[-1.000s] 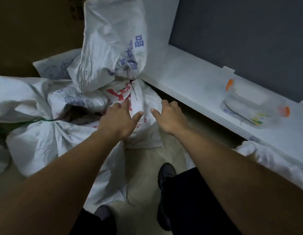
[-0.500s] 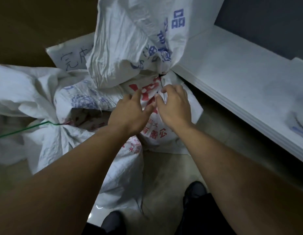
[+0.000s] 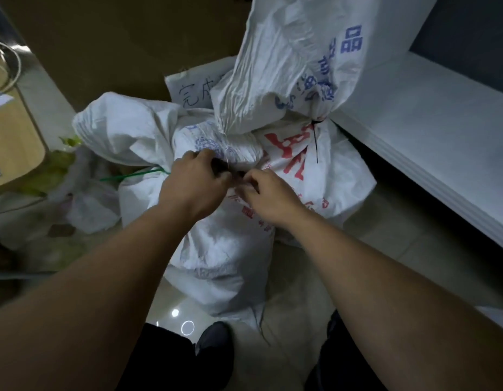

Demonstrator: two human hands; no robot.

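Note:
Several white woven sacks are piled on the floor in front of me. My left hand (image 3: 192,180) and my right hand (image 3: 268,193) meet at a dark gap between two sacks, fingers curled into the folds of the nearest sack (image 3: 230,249). What the fingertips hold is hidden. A sack with red print (image 3: 298,153) lies just beyond my right hand, its neck closed by a black zip tie (image 3: 316,136). Above it stands a taller sack with blue print (image 3: 295,57). To the left, a sack (image 3: 118,131) is closed by a green tie (image 3: 137,174).
A white shelf (image 3: 430,131) runs along the right by a dark wall. A wooden table corner (image 3: 13,136) sits at far left, with clear plastic bags (image 3: 84,204) below it. My shoes (image 3: 213,340) stand on the glossy tiled floor.
Both hands moved from the red-printed sack's front down and left to the gap between sacks, and their fingers curled in. The camera swung left, bringing the table into view.

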